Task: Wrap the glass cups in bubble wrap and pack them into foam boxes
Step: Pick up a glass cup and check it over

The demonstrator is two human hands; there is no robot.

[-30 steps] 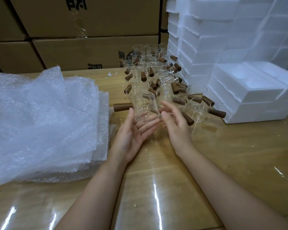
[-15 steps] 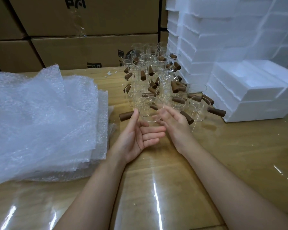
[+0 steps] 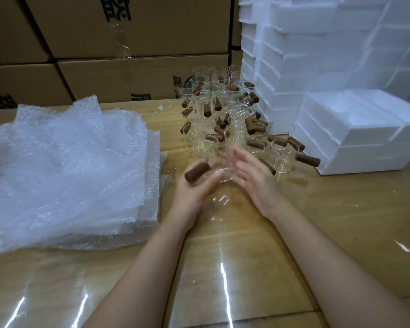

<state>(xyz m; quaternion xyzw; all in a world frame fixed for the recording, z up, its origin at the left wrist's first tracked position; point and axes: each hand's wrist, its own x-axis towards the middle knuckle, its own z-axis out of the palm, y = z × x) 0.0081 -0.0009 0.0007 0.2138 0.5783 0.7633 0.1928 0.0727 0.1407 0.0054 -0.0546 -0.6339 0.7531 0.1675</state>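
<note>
Left hand (image 3: pixel 194 194) fingers curl under one glass cup (image 3: pixel 223 178), its brown handle (image 3: pixel 196 172) jutting past the thumb. Right hand (image 3: pixel 253 178) fingers are straight, steadying the other side. Probably singled out for wrapping: bubble wrap (image 3: pixel 64 166) lies left of the fingers, foam boxes (image 3: pixel 355 138) right, remaining cups (image 3: pixel 225 119) beyond.
</note>
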